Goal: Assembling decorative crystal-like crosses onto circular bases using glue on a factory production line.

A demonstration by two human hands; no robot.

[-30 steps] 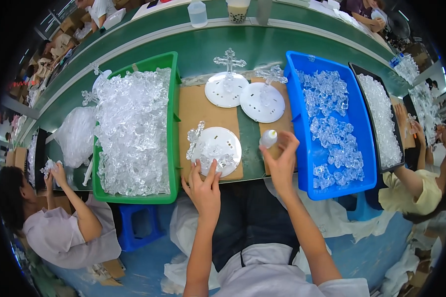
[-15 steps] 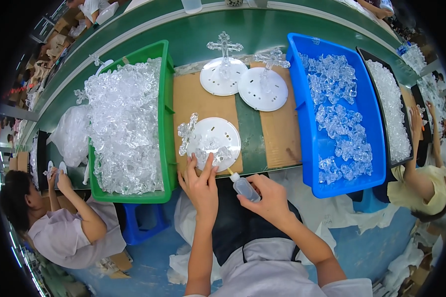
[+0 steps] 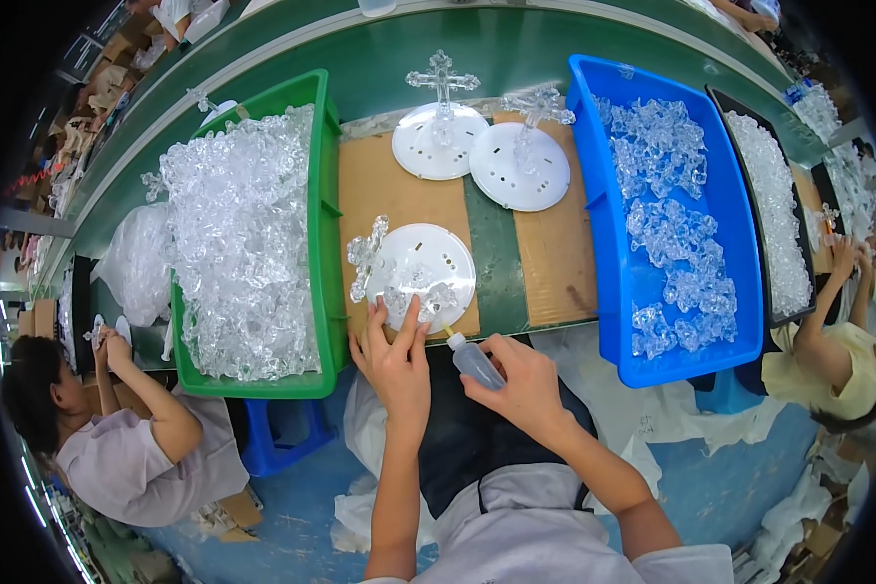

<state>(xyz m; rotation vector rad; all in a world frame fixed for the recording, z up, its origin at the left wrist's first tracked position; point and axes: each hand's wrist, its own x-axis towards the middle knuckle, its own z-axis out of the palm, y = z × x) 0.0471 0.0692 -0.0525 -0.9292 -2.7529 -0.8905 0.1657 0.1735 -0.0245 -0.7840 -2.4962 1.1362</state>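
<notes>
A round white disc [image 3: 443,245] with small slots lies near the table's front edge. Clear moulded pieces [image 3: 442,295] sit on its near part, and a clear cross-shaped piece [image 3: 365,257] is at its left rim. My left hand [image 3: 395,362] holds the disc's near edge, its fingertips at the clear pieces. My right hand [image 3: 524,382] is closed round a small squeeze bottle [image 3: 478,365] of translucent plastic, tilted so its thin yellowish nozzle points at the disc's near right rim. Whether the tip touches cannot be told.
A green bin [image 3: 327,243] heaped with clear parts stands left; a blue bin [image 3: 608,321] with clear parts stands right. Farther back, two white discs [image 3: 420,154] carry upright clear crosses. Beyond the blue bin is a black tray [image 3: 793,318]. Co-workers sit at both sides.
My right hand and the bottle have shifted very slightly left. My left hand keeps its place on the disc. The whole view has tilted a little.
</notes>
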